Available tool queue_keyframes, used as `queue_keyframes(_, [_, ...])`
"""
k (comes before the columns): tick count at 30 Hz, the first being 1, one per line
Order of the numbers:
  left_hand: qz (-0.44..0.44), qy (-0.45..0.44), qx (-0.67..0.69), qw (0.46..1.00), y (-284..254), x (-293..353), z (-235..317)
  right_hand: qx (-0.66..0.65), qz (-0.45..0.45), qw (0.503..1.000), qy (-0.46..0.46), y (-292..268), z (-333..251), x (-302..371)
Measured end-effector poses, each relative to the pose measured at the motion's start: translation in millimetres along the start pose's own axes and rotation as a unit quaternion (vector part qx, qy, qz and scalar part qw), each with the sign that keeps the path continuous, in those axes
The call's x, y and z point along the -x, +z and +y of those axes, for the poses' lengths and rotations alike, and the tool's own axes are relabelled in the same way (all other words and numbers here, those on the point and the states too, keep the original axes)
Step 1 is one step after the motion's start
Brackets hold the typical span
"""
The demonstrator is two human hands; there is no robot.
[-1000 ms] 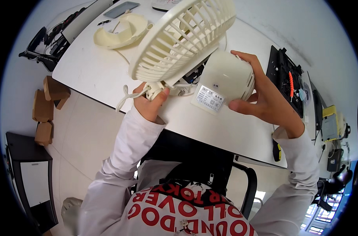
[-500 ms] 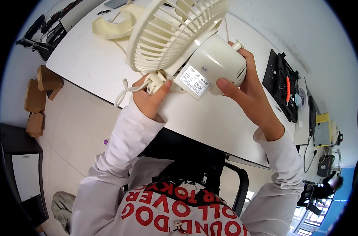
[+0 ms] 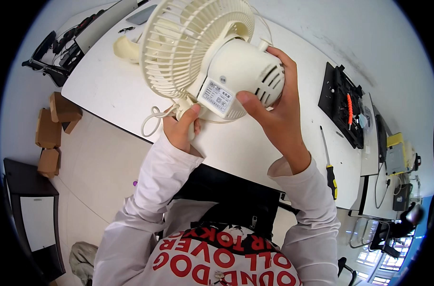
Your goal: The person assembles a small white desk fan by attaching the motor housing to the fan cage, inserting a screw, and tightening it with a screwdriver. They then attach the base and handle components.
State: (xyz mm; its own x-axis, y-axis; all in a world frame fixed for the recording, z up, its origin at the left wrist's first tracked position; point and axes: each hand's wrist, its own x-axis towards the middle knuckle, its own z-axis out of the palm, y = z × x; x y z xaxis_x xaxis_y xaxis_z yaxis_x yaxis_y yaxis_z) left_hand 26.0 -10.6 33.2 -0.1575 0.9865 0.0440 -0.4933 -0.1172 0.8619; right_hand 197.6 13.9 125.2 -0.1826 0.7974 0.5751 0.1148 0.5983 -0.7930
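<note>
A cream-white desk fan [image 3: 198, 52] is held up above the white table [image 3: 107, 90], its grille toward the upper left and its round motor housing toward me. My right hand [image 3: 274, 114] wraps the back of the housing, thumb lying beside the white label. My left hand [image 3: 181, 128] grips the fan's neck below the housing, where a white cord [image 3: 151, 121] loops down over the table edge. A cream fan part [image 3: 126, 47] lies on the table behind the grille.
A screwdriver with a black and yellow handle [image 3: 329, 164] lies on the table to my right. Beyond it sits a black tray [image 3: 343, 105] holding an orange-handled tool. Cardboard boxes [image 3: 52, 126] stand on the floor at left. A dark cabinet [image 3: 28, 209] is at lower left.
Both hands have brought the fan closer to me and turned it, so the motor housing and its label now face the camera more squarely.
</note>
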Motion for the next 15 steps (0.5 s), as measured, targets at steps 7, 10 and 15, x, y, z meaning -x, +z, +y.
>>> queue_keyframes(7, [-0.03, -0.047, 0.095, 0.994, -17.4, -10.3, -8.0, 0.063, -0.013, 0.998, -0.02, 11.8, -11.0, -17.2])
queue_keyframes(10, [-0.04, -0.051, 0.092, 0.994, -17.1, -11.0, -10.5, 0.095, -0.028, 0.994, -0.055, 12.4, -6.3, -14.3])
queue_keyframes(15, [-0.048, -0.035, 0.067, 0.996, -14.1, -7.3, -9.1, 0.085, -0.008, 0.991, -0.101, 21.9, 3.8, -12.8])
